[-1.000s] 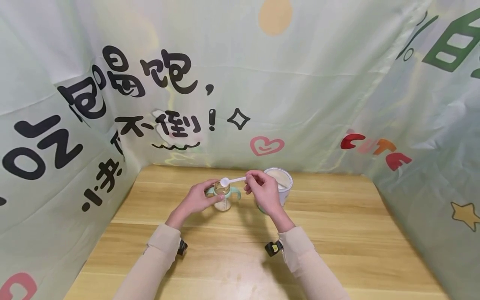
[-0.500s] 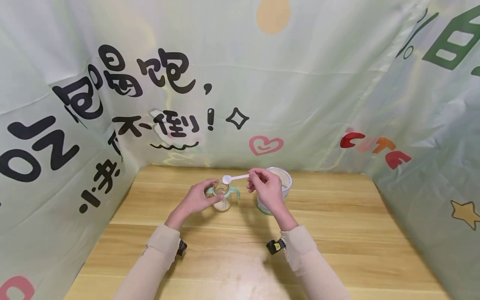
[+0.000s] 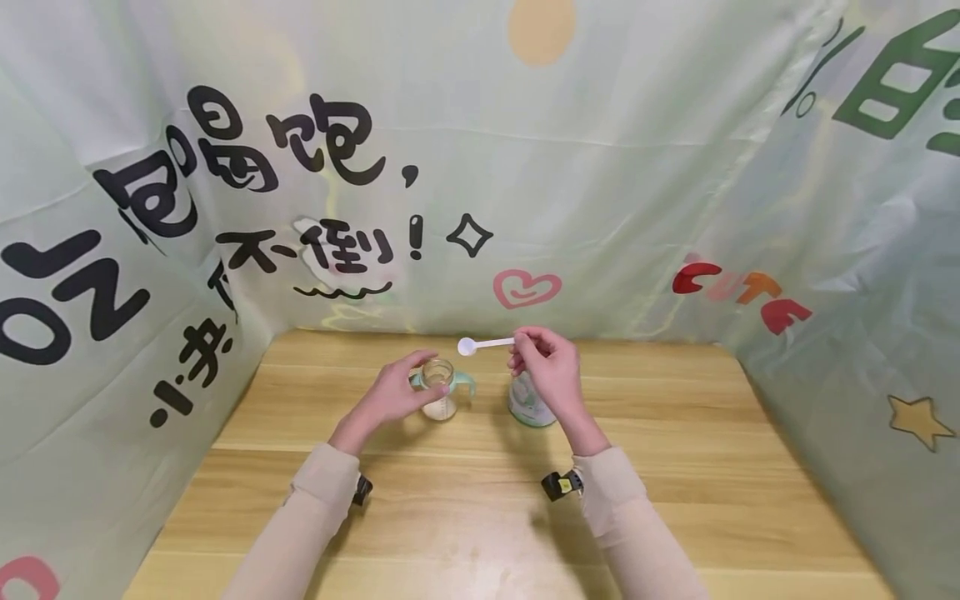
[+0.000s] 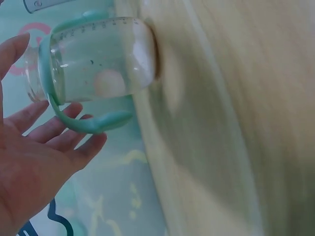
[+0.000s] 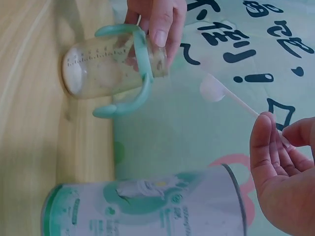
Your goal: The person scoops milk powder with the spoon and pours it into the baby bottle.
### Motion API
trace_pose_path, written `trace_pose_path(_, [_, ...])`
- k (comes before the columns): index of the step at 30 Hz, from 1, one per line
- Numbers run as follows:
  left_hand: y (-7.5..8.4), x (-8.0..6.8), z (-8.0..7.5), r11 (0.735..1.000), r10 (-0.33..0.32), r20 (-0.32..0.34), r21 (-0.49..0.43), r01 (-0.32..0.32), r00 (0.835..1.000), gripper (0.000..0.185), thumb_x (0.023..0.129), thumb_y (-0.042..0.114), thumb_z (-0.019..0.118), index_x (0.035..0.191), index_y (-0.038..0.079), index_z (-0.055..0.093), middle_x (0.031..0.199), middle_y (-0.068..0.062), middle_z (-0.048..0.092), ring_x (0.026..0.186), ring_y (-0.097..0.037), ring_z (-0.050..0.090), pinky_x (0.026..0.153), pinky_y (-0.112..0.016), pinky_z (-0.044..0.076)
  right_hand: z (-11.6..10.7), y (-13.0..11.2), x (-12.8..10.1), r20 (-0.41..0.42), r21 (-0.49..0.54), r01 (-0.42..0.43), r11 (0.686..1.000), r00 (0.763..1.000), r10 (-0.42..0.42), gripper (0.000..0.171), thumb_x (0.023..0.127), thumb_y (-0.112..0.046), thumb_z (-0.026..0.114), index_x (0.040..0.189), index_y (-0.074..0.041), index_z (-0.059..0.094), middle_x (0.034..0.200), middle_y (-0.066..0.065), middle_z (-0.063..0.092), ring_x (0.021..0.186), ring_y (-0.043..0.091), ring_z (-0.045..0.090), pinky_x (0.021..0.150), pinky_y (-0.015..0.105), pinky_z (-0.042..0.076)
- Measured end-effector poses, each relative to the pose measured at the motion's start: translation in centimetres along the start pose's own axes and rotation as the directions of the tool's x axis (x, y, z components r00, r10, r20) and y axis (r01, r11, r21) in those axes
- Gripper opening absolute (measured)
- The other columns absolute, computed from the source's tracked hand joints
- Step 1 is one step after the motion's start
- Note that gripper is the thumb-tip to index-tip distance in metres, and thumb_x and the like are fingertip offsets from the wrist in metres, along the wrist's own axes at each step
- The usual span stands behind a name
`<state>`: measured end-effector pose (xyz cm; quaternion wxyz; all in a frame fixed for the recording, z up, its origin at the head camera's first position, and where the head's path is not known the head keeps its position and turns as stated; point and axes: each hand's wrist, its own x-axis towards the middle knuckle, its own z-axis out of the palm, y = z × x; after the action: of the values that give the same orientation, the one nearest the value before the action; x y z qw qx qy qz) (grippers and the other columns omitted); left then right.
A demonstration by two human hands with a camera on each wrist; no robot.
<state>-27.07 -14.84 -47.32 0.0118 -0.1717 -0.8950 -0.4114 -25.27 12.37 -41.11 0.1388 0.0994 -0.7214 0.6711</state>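
Observation:
A clear baby bottle (image 3: 439,408) with mint-green side handles (image 5: 143,59) stands upright and uncapped on the table, pale powder at its bottom. My left hand (image 3: 392,393) holds it near the neck, thumb on the near side and fingers round the far side. Up to the right, my right hand (image 3: 553,371) pinches the handle end of a white measuring scoop (image 3: 467,346), whose bowl points left, above and right of the bottle's mouth. Below the right hand stands a white and green milk powder can (image 3: 531,407); the hand hides its top in the head view.
The wooden table (image 3: 450,517) meets a printed cloth backdrop (image 3: 615,208) behind the bottle and can, with more cloth at both sides. A strip of bare wood lies between bottle and can.
My right hand has lifted the scoop up and to the right, away from over the bottle's mouth, and now covers the can's top. The left hand stays at the bottle.

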Motion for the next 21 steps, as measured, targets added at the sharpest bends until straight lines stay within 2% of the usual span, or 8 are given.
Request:
trace_pose_path(4, [0.8, 0.8, 0.1, 0.999, 0.038, -0.003, 0.014, -0.038, 0.999, 0.074, 0.090, 0.046, 0.081, 0.150, 0.011, 0.056, 0.150, -0.017, 0.062, 0.139, -0.041, 0.056, 0.116, -0.061, 0.045, -0.9, -0.3, 0.0, -0.030, 0.007, -0.015, 1.000, 0.999, 0.016, 0.017, 0.104, -0.011, 0.066, 0.108, 0.005, 0.073, 0.088, 0.026, 0.071, 0.062, 0.011, 0.068, 0.058, 0.026, 0.061])
trace_pose_path(9, [1.9, 1.8, 0.3, 0.998, 0.059, 0.027, 0.016, -0.059, 0.998, 0.076, 0.089, 0.045, 0.081, 0.152, 0.010, 0.054, 0.153, -0.016, 0.059, 0.141, -0.040, 0.055, 0.118, -0.060, 0.044, -2.2, -0.5, -0.1, -0.060, 0.004, -0.038, 0.999, 0.997, 0.038, 0.020, 0.104, -0.008, 0.066, 0.110, 0.010, 0.071, 0.083, 0.015, 0.072, 0.061, 0.009, 0.067, 0.058, 0.024, 0.060])
trace_pose_path(14, [3.2, 2.9, 0.4, 0.997, 0.062, 0.057, 0.046, -0.065, 0.996, 0.081, 0.090, 0.050, 0.080, 0.155, 0.013, 0.051, 0.157, -0.013, 0.056, 0.127, -0.039, 0.066, 0.116, -0.057, 0.047, -3.6, -0.7, -0.1, -0.071, -0.043, -0.050, 0.998, 0.996, 0.047, 0.026, 0.105, -0.010, 0.064, 0.115, 0.014, 0.069, 0.084, 0.013, 0.072, 0.063, 0.007, 0.067, 0.059, 0.024, 0.060])
trace_pose_path(18, [4.3, 3.6, 0.7, 0.997, 0.063, 0.090, 0.028, -0.065, 0.994, 0.084, 0.090, 0.053, 0.079, 0.158, 0.015, 0.047, 0.160, -0.013, 0.052, 0.100, -0.035, 0.075, 0.110, -0.055, 0.053, -4.7, -0.9, -0.1, -0.095, -0.073, -0.051, 0.996, 0.995, 0.044, 0.026, 0.104, -0.012, 0.065, 0.114, 0.012, 0.070, 0.085, 0.011, 0.073, 0.063, 0.007, 0.067, 0.059, 0.024, 0.061])
trace_pose_path(21, [5.1, 4.0, 1.1, 0.997, 0.072, 0.107, 0.008, -0.073, 0.992, 0.086, 0.090, 0.053, 0.080, 0.159, 0.015, 0.046, 0.161, -0.014, 0.050, 0.110, -0.037, 0.073, 0.113, -0.056, 0.050, -5.5, -1.0, -0.1, -0.109, -0.086, -0.056, 0.995, 0.993, 0.046, 0.023, 0.105, -0.013, 0.065, 0.111, 0.008, 0.071, 0.084, 0.009, 0.073, 0.064, 0.007, 0.068, 0.060, 0.025, 0.061])
